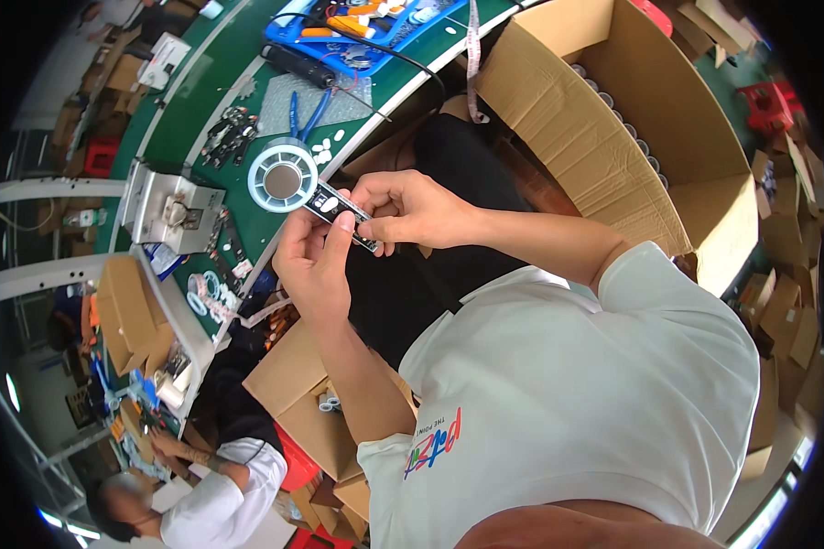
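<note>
My left hand (319, 261) and my right hand (417, 210) meet over the front edge of the green bench. Between them is a narrow black strip-like part (325, 203) with white markings, its far end next to a roll. My left thumb lies on top of the strip, while the right fingers pinch its near end. That roll (265, 160), a pale spool with a brown centre, sits at the bench edge, touching or overlapping the strip's end; I cannot tell if they are joined. Blue-handled pliers (315, 115) and small white pieces (323, 152) lie just beyond.
A blue tray (288, 35) with orange-handled tools stands at the back. Near it are a black cylindrical tool (298, 66), bubble wrap (348, 91) and dark parts (232, 134). A metal fixture (178, 215) stands left. An open cardboard box (558, 110) is at right; a co-worker (238, 485) sits lower left.
</note>
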Available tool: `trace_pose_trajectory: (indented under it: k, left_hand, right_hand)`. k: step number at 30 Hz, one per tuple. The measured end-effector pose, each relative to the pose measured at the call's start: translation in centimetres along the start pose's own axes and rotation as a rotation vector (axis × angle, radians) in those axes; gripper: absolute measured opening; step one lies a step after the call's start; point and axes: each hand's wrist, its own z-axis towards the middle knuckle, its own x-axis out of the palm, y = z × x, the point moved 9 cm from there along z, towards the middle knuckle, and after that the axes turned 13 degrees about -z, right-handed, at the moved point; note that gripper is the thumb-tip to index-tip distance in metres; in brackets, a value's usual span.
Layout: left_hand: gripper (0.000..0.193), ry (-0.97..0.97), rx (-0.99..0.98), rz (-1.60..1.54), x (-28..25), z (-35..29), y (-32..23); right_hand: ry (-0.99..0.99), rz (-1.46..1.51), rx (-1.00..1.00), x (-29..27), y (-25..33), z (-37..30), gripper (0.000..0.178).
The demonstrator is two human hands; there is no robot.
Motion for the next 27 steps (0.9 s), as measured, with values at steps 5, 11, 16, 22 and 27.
trace_pose_trajectory:
  k: [5,11,16,22,27]
  left_hand:
    - [0.028,-0.075,0.025,0.056,0.7,-1.1,-2.0]
    - [0.027,-0.111,0.043,0.101,0.8,-1.6,-2.5]
    - [0.026,-0.100,0.037,0.087,0.4,-1.4,-2.4]
    - [0.027,-0.092,0.025,0.033,-1.2,-1.1,-2.4]
    - [0.032,-0.123,0.028,-0.180,-3.1,0.7,-0.1]
  right_hand:
    - [0.090,0.026,-0.043,0.7,1.5,0.1,0.015]
    - [0.131,0.040,-0.057,0.8,1.3,0.2,0.014]
    - [0.119,0.029,-0.059,1.0,1.7,0.4,0.013]
    - [0.105,-0.063,0.004,2.2,1.8,1.3,0.013]
    - [0.049,-0.075,0.076,2.1,0.4,2.3,0.014]
